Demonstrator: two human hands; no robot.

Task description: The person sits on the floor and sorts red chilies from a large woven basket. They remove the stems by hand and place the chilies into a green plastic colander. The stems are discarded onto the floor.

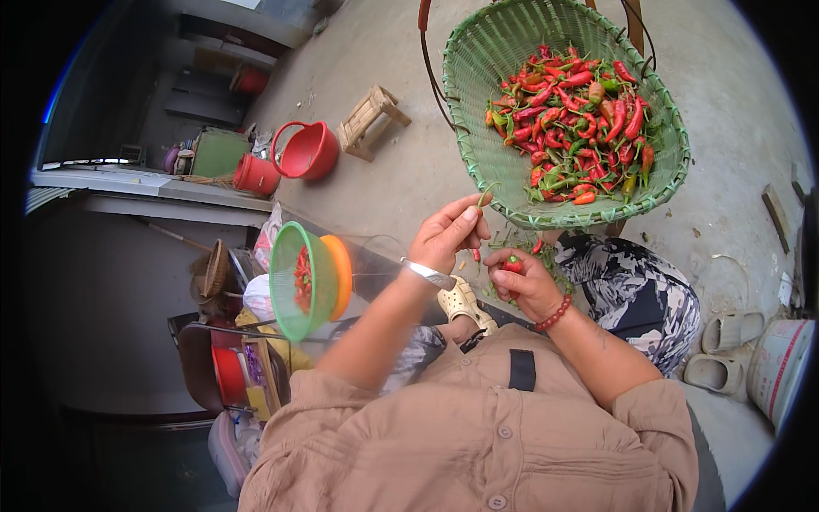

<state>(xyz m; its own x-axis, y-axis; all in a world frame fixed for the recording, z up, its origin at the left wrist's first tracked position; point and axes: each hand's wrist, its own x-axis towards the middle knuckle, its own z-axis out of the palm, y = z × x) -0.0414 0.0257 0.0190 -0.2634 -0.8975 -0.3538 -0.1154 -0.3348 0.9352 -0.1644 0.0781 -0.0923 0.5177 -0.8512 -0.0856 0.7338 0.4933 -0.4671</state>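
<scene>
My left hand (450,233), with a silver bangle at the wrist, pinches a curved green chili stem (487,194) between thumb and forefinger. A bit of red shows at the stem's lower end; whether a whole pepper is attached is hidden by the fingers. In my right hand (528,288), below a red bead bracelet, is a red chili pepper (512,264), its top facing up. Just beyond both hands stands a green woven basket (470,147), holding a heap of mostly red chili peppers (576,121) with some green stems and leaves.
To the left, a green mesh colander (288,256) with red peppers sits by an orange basin (338,275). Stem scraps (556,265) litter the concrete floor. Farther off are a wooden stool (371,121) and a red bucket (313,153). Slippers (713,371) lie at right.
</scene>
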